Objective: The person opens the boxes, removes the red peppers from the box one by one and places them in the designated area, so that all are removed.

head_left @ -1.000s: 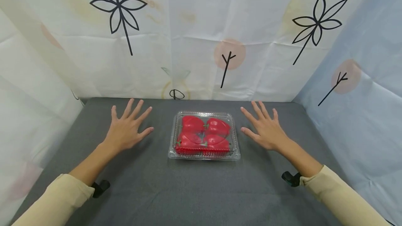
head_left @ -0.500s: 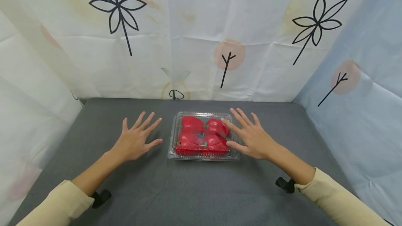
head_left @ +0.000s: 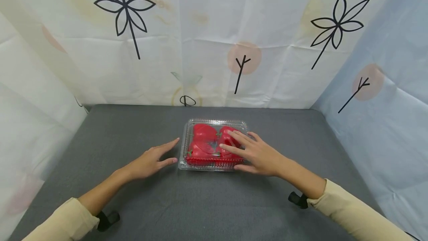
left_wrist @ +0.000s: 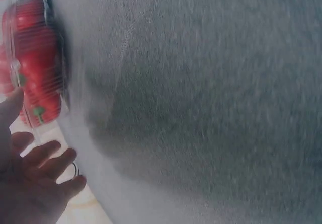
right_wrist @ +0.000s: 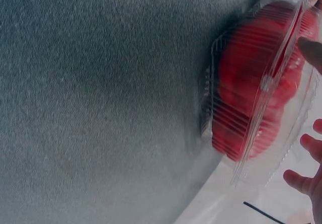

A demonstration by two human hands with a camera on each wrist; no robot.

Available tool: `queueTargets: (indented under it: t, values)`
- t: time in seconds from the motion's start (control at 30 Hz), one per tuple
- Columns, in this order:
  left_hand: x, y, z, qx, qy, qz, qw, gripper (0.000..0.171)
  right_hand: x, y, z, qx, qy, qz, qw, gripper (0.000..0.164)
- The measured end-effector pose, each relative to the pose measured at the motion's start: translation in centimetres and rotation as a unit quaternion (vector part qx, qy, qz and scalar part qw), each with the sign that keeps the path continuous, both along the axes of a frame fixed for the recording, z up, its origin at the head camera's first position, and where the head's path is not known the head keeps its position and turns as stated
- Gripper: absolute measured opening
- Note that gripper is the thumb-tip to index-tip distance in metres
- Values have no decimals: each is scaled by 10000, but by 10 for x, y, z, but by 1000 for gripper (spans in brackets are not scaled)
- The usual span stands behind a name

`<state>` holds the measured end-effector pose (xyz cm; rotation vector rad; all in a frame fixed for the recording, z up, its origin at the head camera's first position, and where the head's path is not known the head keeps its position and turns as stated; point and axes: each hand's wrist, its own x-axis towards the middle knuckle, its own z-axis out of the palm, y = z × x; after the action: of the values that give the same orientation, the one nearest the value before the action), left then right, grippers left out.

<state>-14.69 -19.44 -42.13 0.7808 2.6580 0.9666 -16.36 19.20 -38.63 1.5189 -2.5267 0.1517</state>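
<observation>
"What's around this table [head_left: 187, 207]?"

"Pale cloth [head_left: 207, 21] hangs behind it and down both sides. I count two big black-line flowers [head_left: 125, 5] on the back and two pink circles [head_left: 245, 58], each with a black twig: one on the back, one on the bluish right side."

"And on the grey top?"

"One box [head_left: 207, 168], clear plastic, flat on the table between the two hands."

"How many things in it?"

"Four red peppers [head_left: 204, 132], in two rows of two. The left wrist view shows two green stems [left_wrist: 39, 112] through the plastic."

"Where's the left hand [head_left: 147, 163]?"

"Just beside the box's left edge, fingers stretched out and thumb set apart below them. It has hold of nothing."

"The right hand [head_left: 262, 155]?"

"Over the right side of the box, its fingers long and spread across the two peppers there, thumb near the front right corner. It grips nothing either; whether the fingertips touch the plastic, I can't tell."

"Anything on the arms?"

"Two cream sleeves [head_left: 63, 218], one on each, and two black gadgets [head_left: 110, 219], one at each cuff."
</observation>
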Motion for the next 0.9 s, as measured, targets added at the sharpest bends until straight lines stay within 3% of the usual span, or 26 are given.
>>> queueTargets:
  t: [0.2, 0.37, 0.57, 0.67, 0.83, 0.9]
  values:
    - [2, 1, -4, 798, -995, -250, 9915, 69, 1, -7, -3, -94, 59, 159, 9998, 83]
    - [3, 2, -5, 1666, -1915, -379, 9665, 66, 2, -14, -5, -28, 243, 321, 9992, 79]
    - [7, 6, -8, 2407, -2474, -12, 9385, 63, 3, -25, -6, -91, 311, 510, 9982, 77]
    - [10, 10, -10, 2635, -2771, 310, 9235, 64, 3, -30, -7, -115, 342, 614, 9975, 73]
    - [13, 14, -11, 2901, -3408, 908, 8896, 69, 4, -41, -10, -160, 420, 751, 9962, 66]
    - [13, 14, -13, 2936, -3530, 980, 8830, 69, 4, -45, -10, -175, 452, 805, 9956, 66]
